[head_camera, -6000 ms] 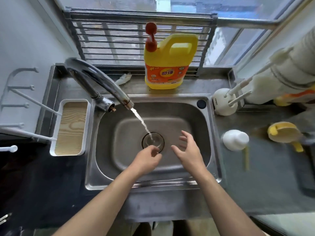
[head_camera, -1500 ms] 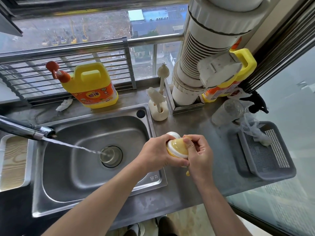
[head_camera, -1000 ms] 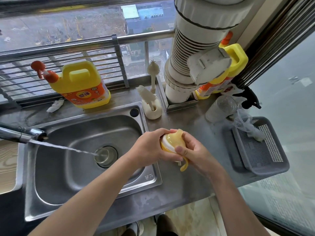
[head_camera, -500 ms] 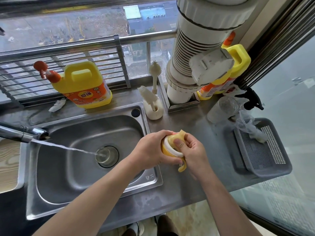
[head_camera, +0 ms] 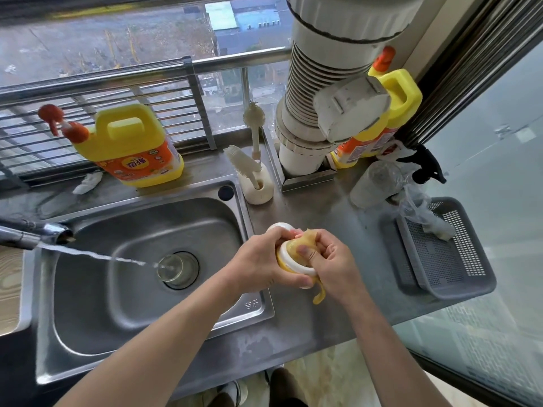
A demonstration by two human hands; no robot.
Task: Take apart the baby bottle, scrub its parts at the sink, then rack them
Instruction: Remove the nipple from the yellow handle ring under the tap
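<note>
Tilted further since before, the baby bottle (head_camera: 296,254) (yellow) sits gripped by both hands' fingers (head_camera: 307,254); tap running.

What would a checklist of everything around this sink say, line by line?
Surface: steel counter, wet; water runs from the tap into the sink.
Job's things: baby bottle held over the counter, yellow handle dangling.
Clutter: two soap jugs, brushes in a holder, grey basket, plastic bag.
Hands: left hand and right hand both grip the bottle.
Cables: nothing seen.
Surroundings: window rail, white pipe.
</note>
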